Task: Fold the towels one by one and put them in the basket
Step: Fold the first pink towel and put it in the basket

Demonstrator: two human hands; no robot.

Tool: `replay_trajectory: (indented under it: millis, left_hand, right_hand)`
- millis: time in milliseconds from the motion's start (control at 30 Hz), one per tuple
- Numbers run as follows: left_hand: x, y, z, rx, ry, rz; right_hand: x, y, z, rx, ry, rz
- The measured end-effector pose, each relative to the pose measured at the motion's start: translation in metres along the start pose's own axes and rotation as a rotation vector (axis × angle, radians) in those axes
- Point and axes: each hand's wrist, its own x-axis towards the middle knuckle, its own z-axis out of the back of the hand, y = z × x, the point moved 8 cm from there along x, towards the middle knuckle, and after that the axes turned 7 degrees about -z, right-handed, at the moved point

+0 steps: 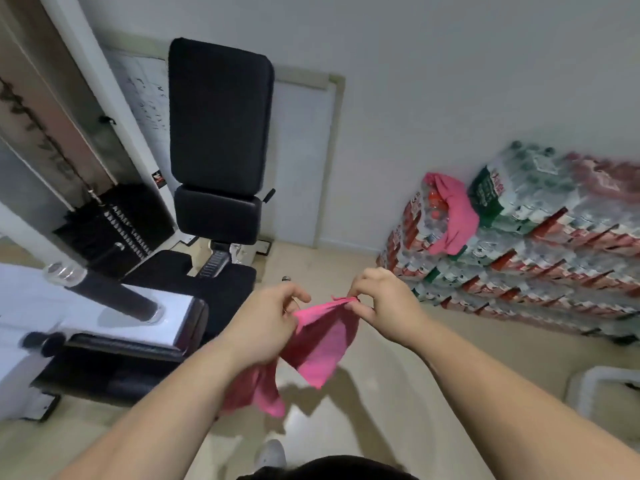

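Left hand (266,323), right hand (384,303) pinching pink towel (322,341), white basket (588,377) nearby

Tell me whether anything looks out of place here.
One pink towel lies draped over the stacked bottle packs at the right, an odd place for laundry. The left hand and right hand hold a second towel.

White wall (450,64), black bench (220,133), beige floor (398,393)
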Motion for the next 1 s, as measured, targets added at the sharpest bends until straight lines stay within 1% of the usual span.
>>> replay_trajectory:
  millis: [67,133,200,267,400,500,567,633,733,900,1000]
  left_hand:
    - [0.021,-0.017,-0.037,0.076,0.152,0.017]
    - [0.039,-0.045,-0.07,0.133,0.202,-0.003]
    - [0.055,-0.079,-0.1,0.095,0.162,-0.02]
    - [0.069,-0.111,-0.129,-0.008,0.083,-0.023]
    - [0.101,-0.177,-0.182,-0.093,-0.012,-0.093]
    - [0.126,-0.225,-0.214,-0.134,-0.064,-0.135]
    - [0.143,-0.254,-0.233,-0.156,-0.066,-0.171]
    - [0.161,-0.278,-0.251,-0.16,-0.054,-0.208]
    - [0.19,-0.302,-0.271,-0.176,-0.047,-0.23]
    - [0.246,-0.324,-0.3,-0.187,0.004,-0.257]
    - [0.291,-0.333,-0.32,-0.11,0.04,-0.299]
  right_hand:
    - [-0.021,-0.038,0.02,0.061,-0.005,-0.084]
    - [-0.041,-0.073,0.043,0.15,-0.034,-0.148]
    - [-0.062,-0.113,0.069,0.281,-0.071,-0.258]
    - [-0.084,-0.151,0.097,0.401,-0.102,-0.331]
    - [-0.121,-0.222,0.143,0.454,-0.073,-0.33]
    - [-0.149,-0.279,0.167,0.437,-0.072,-0.382]
    - [-0.165,-0.313,0.18,0.44,-0.083,-0.426]
    - [-0.18,-0.347,0.191,0.393,-0.096,-0.477]
    - [-0.199,-0.397,0.2,0.336,-0.1,-0.565]
    - [-0.218,-0.473,0.21,0.397,-0.15,-0.772]
    - [-0.208,-0.503,0.236,0.489,-0.265,-0.811]
